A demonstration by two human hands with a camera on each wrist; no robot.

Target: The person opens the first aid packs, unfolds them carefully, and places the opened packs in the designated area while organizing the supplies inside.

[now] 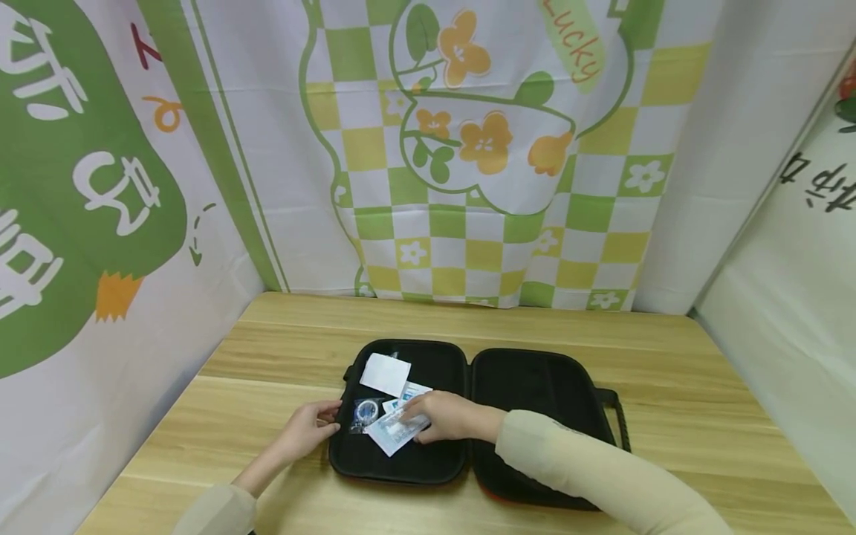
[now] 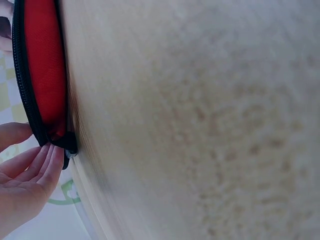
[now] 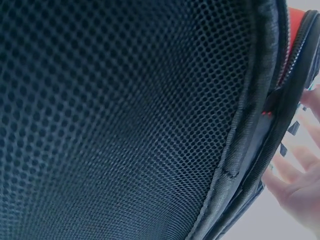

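A black zippered case (image 1: 401, 468) with a red outer shell lies unfolded on the table. My left hand (image 1: 309, 429) holds the rim of its left half; in the left wrist view the thumb and fingers (image 2: 42, 167) meet at the zipper corner of the red side (image 2: 45, 75). Inside that half, my right hand (image 1: 444, 416) pinches a flat, pale printed packet (image 1: 391, 435). Under and behind it lies another blue-and-white packet (image 1: 414, 390). A round white roll in clear wrap (image 1: 366, 412) sits to the left, and a white square packet (image 1: 386, 374) is above.
The case's right half (image 1: 521, 386) has a mesh lining (image 3: 125, 100) and lies under my right forearm. A carry handle (image 1: 615, 412) sticks out at its right side. The wooden table (image 1: 267, 334) meets printed curtains (image 1: 468, 245) at the back and sides.
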